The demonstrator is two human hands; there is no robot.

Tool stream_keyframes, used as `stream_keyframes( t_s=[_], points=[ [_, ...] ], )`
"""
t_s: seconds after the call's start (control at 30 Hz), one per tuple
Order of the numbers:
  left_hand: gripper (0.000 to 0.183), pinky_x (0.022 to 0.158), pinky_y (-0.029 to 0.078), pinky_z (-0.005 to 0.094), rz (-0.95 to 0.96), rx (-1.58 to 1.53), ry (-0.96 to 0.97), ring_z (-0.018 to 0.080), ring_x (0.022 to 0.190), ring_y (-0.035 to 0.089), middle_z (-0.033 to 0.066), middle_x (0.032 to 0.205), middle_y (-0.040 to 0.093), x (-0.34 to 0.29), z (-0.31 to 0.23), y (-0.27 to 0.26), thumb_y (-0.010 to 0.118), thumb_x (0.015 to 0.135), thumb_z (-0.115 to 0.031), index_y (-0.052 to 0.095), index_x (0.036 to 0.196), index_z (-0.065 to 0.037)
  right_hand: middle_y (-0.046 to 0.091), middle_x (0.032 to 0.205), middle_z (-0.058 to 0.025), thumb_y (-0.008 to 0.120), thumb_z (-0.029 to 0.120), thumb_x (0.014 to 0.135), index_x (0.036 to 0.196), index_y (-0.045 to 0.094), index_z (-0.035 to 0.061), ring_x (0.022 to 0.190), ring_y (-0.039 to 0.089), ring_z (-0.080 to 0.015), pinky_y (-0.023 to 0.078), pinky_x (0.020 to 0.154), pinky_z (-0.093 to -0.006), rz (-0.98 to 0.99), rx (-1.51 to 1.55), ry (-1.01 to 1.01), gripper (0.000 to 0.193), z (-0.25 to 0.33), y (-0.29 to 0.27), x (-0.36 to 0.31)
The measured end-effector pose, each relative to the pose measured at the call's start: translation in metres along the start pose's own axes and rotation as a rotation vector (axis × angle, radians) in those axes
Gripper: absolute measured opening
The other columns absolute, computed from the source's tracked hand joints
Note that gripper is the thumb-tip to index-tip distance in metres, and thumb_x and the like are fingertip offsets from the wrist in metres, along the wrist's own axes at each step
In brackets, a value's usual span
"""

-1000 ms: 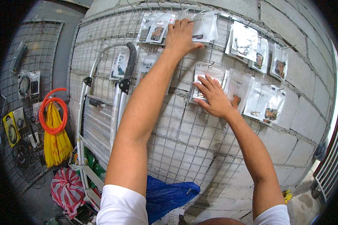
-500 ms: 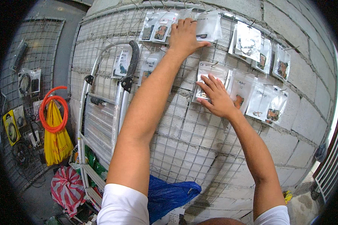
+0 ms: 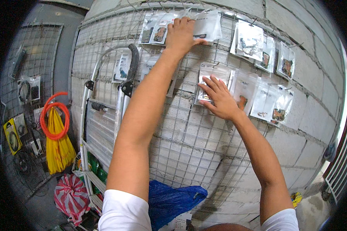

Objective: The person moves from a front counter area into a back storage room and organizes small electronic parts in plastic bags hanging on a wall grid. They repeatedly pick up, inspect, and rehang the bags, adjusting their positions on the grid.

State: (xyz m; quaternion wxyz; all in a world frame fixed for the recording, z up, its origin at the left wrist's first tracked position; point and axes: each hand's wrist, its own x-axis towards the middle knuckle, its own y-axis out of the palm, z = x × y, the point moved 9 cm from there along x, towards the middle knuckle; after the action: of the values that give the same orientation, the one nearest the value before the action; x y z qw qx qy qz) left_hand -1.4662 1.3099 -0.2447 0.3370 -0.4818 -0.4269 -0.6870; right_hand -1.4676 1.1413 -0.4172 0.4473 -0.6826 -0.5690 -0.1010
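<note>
High on the wire grid, my left hand (image 3: 180,37) lies against a row of hanging clear zip bags, its thumb stuck out to the right and its fingertips at the bags' upper part. To its left hangs a zip bag with a small circuit board (image 3: 159,34); under the thumb side is a bag with a small dark part (image 3: 206,25). Lower and to the right, my right hand (image 3: 222,101) rests with fingers spread on the front of another zip bag (image 3: 211,71), hiding most of its contents. Beside it hangs a bag with an orange-brown part (image 3: 242,101).
More bagged parts (image 3: 284,101) hang on hooks at the right. A folded aluminium ladder (image 3: 121,107) leans by the grid at left. Further left are an orange hose coil (image 3: 65,119), a yellow bag (image 3: 59,150) and a striped bag (image 3: 71,196). A blue plastic bag (image 3: 173,200) lies low in front.
The view has shifted slightly, so the bags and my left hand appear a little further left. Both hands keep their places on the bags.
</note>
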Motion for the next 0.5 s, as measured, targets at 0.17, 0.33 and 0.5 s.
stream_keyframes(
  t_s=[0.17, 0.33, 0.5],
  points=[
    [0.087, 0.094, 0.046, 0.0513, -0.024, 0.035, 0.044, 0.0316, 0.118, 0.055, 0.0093, 0.129, 0.059, 0.003, 0.001, -0.006, 0.071, 0.069, -0.073, 0.063, 0.127, -0.008, 0.032, 0.161, -0.0109, 0.051, 0.049, 0.1, 0.152, 0.041, 0.0159, 0.151, 0.023, -0.0334, 0.016, 0.123, -0.0517, -0.019, -0.006, -0.006, 0.063, 0.0, -0.001, -0.001],
    [0.095, 0.095, 0.045, 0.0517, -0.026, 0.041, 0.029, 0.0324, 0.119, 0.055, 0.0118, 0.129, 0.059, 0.003, -0.007, -0.009, 0.067, 0.068, -0.081, 0.063, 0.126, -0.005, 0.033, 0.16, -0.011, 0.052, 0.048, 0.1, 0.15, 0.042, 0.0152, 0.151, 0.023, -0.0335, 0.017, 0.123, -0.0519, -0.025, 0.009, -0.003, 0.061, -0.001, -0.002, -0.003],
    [0.101, 0.097, 0.045, 0.053, -0.032, 0.026, 0.005, 0.0328, 0.121, 0.053, 0.0125, 0.131, 0.058, 0.002, -0.014, -0.007, 0.063, 0.067, -0.085, 0.062, 0.127, -0.003, 0.035, 0.159, -0.0116, 0.054, 0.047, 0.099, 0.149, 0.043, 0.0147, 0.151, 0.023, -0.0336, 0.018, 0.123, -0.0518, -0.039, 0.005, -0.007, 0.061, -0.001, -0.001, -0.002]
  ],
)
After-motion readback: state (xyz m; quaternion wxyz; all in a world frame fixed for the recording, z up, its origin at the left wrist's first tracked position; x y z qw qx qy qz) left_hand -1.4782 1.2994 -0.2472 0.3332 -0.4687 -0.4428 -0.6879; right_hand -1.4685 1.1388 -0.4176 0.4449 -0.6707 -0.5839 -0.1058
